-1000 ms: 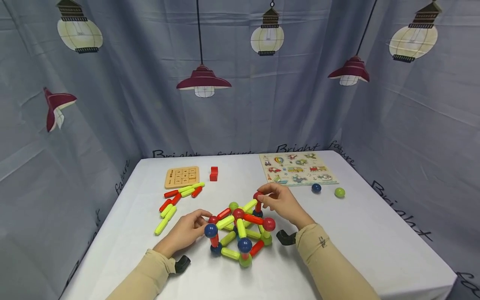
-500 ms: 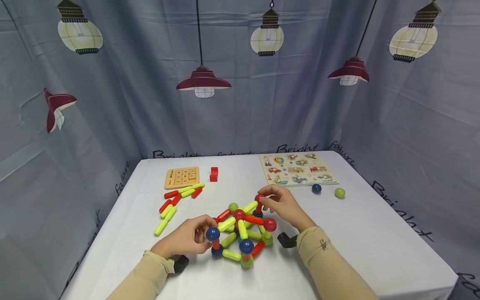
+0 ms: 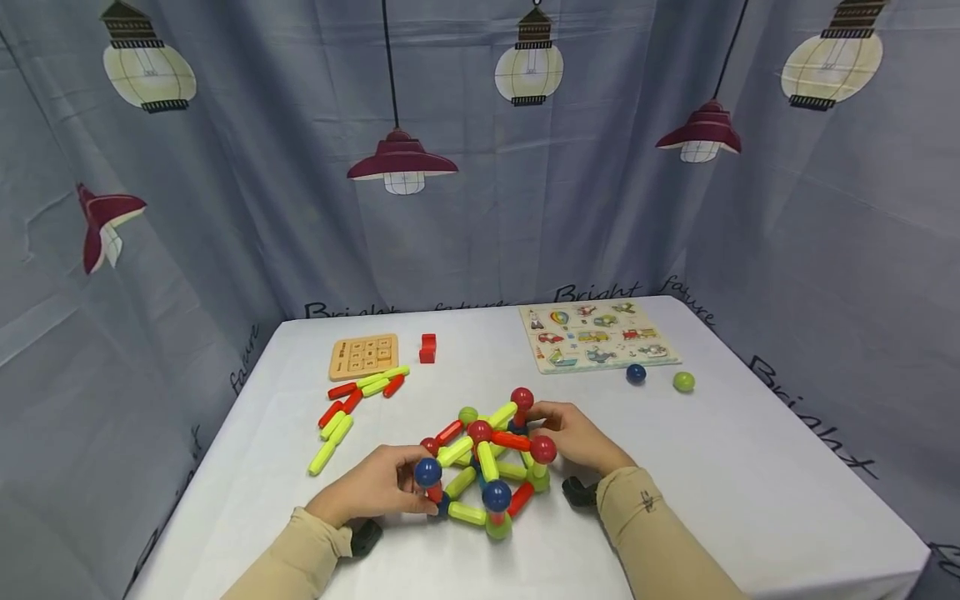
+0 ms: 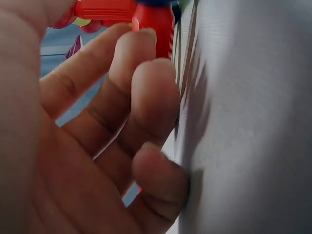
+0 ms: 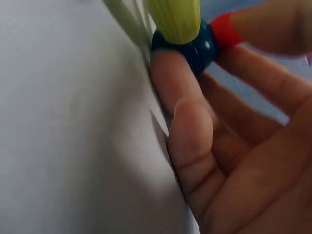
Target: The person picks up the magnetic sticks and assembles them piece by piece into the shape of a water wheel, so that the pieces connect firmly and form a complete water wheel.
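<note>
A structure of yellow-green and red rods joined by balls (image 3: 483,467) stands on the white table (image 3: 750,483) near its front edge. My left hand (image 3: 420,490) is at its front-left corner, fingers curled on the short red upright rod (image 3: 434,493) under a blue ball (image 3: 428,472). In the left wrist view the fingertips (image 4: 146,53) press that red rod (image 4: 153,22). My right hand (image 3: 538,427) reaches in from the right, low at the back. There its fingers (image 5: 170,78) cup a blue base ball (image 5: 195,46), which joins a yellow-green rod (image 5: 175,19) and a red rod (image 5: 223,30).
Loose red and yellow-green rods (image 3: 352,404) lie at the left, behind them a wooden number board (image 3: 364,356) and a red block (image 3: 427,347). A picture puzzle board (image 3: 597,335), a blue ball (image 3: 636,373) and a green ball (image 3: 683,382) sit at the right. Printed curtains surround the table.
My left hand slid right and took hold of the front-left red post. My right hand came down from the top red ball to the blue base ball behind.
</note>
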Available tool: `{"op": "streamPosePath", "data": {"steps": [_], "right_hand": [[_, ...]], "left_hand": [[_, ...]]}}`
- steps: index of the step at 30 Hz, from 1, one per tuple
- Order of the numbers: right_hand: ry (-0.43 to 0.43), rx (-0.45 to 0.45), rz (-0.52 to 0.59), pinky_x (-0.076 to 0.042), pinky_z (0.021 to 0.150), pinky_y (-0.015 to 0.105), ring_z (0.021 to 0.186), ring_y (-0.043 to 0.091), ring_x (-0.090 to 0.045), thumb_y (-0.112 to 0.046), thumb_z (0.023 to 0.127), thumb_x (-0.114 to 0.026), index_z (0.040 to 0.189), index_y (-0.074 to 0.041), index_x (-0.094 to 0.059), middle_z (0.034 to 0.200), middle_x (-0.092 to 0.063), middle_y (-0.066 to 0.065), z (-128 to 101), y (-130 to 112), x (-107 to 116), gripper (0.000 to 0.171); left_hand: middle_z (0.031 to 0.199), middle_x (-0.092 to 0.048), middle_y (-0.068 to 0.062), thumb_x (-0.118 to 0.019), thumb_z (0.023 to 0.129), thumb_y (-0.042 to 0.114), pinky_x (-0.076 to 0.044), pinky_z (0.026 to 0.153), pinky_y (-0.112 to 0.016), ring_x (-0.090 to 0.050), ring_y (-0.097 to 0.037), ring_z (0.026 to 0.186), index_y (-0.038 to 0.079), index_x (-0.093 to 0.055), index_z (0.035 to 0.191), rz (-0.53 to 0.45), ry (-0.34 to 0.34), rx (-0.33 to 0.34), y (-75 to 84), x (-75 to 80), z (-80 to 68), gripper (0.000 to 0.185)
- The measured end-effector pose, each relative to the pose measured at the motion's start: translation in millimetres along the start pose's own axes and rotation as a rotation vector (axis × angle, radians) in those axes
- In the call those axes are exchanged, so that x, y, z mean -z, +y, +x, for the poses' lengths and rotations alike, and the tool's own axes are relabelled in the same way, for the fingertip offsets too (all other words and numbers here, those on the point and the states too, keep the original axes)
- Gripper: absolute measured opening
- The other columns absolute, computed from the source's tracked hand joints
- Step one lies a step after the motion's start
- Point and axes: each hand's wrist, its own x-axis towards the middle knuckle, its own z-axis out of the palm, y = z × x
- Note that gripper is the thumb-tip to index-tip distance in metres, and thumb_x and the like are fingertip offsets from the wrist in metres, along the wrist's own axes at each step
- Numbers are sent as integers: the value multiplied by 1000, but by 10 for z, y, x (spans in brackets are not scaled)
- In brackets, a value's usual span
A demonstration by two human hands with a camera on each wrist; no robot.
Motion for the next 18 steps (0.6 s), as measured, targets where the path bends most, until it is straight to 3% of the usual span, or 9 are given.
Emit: {"op": "streamPosePath", "data": {"steps": [6, 12, 15, 18], "right_hand": [[59, -30, -80, -48, 67, 35, 80, 24, -60, -19, 87, -79, 121, -22, -71, 91, -68, 4, -68, 85, 84, 34], [77, -5, -151, -47, 60, 36, 78, 24, -57, -21, 83, -83, 119, -25, -70, 91, -65, 3, -124, 99, 129, 38], [95, -8, -153, -47, 63, 36, 80, 24, -57, -21, 83, -83, 124, -24, -70, 94, -66, 2, -90, 93, 98, 43], [104, -24, -147, -47, 64, 36, 79, 25, -57, -21, 84, -82, 126, -24, -69, 95, -66, 3, -48, 93, 64, 44]], "left_hand": [[79, -64, 11, -84, 85, 41, -46, 60, -23, -55, -7, 68, 36, -68, 99, 71, 144, 39, -46, 12, 74, 22], [84, -65, 8, -80, 90, 37, -49, 62, -26, -59, -12, 72, 28, -72, 107, 185, 388, 186, -31, 75, 127, 20], [90, -65, 3, -79, 90, 39, -49, 63, -32, -60, -16, 77, 20, -71, 109, 401, 536, 320, -19, 219, 32, 28], [93, -63, -8, -81, 85, 39, -49, 63, -41, -59, -26, 82, 9, -67, 110, 628, 644, 531, -36, 390, -152, 41]]}}
